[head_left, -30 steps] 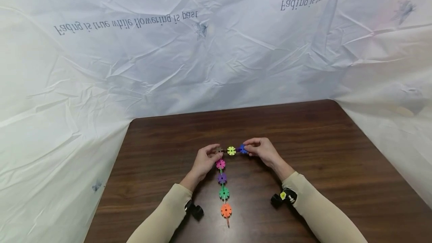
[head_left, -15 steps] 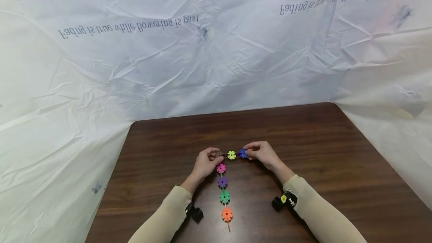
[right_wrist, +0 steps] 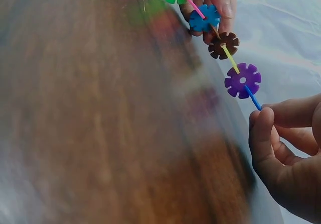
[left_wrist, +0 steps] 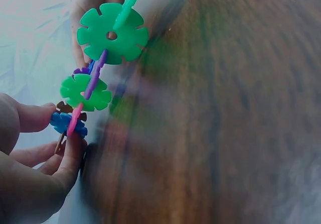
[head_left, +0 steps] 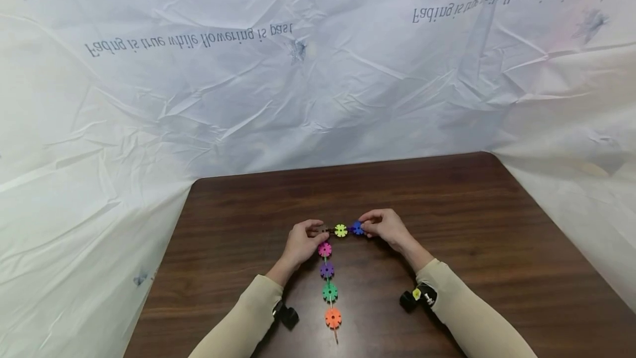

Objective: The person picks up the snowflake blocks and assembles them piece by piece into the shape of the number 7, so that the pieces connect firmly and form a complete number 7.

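A chain of coloured, notched snowflake discs stands bent at a corner above the table. My left hand (head_left: 303, 242) pinches the chain at this corner, thumb and fingers around a light blue disc (left_wrist: 62, 123) and brown discs (right_wrist: 223, 46); exactly which it grips is partly hidden. My right hand (head_left: 390, 228) pinches the blue disc (head_left: 358, 228) at the far end, beside a purple disc (right_wrist: 243, 81). Between the hands sits a yellow disc (head_left: 340, 230). Toward me run pink (head_left: 324, 249), purple (head_left: 327, 270), green (head_left: 330, 291) and orange (head_left: 333, 318) discs.
The chain is over a dark brown wooden table (head_left: 238, 198). White printed sheeting (head_left: 348, 115) hangs behind and beside it. Black wrist cameras (head_left: 288, 316) are strapped at both sleeves.
The whole scene sits slightly lower in the head view, as the camera has tilted. Both hands keep their grips on the chain, with hardly any movement.
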The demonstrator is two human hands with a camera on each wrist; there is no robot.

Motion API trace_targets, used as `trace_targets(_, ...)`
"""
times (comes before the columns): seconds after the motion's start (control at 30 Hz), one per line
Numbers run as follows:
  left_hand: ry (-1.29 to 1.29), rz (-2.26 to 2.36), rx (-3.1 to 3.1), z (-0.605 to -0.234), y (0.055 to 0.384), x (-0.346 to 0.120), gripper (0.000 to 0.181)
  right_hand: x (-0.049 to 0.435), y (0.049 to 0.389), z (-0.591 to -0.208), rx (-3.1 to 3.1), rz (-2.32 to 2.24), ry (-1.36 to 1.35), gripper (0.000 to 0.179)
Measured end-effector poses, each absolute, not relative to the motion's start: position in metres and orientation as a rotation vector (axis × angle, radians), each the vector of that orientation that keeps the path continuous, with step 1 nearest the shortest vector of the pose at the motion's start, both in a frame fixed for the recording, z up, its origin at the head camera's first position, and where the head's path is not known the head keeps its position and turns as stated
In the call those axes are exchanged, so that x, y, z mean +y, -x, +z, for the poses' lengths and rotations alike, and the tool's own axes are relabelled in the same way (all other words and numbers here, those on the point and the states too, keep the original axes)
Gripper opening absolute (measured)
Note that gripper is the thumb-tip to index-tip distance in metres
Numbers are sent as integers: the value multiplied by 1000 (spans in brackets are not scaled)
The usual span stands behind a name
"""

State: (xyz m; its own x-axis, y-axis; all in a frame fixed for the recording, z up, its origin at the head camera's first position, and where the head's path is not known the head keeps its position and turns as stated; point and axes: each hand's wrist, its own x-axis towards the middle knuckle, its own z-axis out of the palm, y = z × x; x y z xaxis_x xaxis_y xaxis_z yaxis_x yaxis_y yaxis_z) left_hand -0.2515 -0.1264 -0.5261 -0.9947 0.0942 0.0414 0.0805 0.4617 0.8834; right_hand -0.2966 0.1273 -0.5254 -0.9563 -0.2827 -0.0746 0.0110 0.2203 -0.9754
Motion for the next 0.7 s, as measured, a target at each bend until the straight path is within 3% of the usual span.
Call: trace_targets(0.7,-168,1543,2762,-530,254,-127,39,128,297,-523,2330,-1741,273,18)
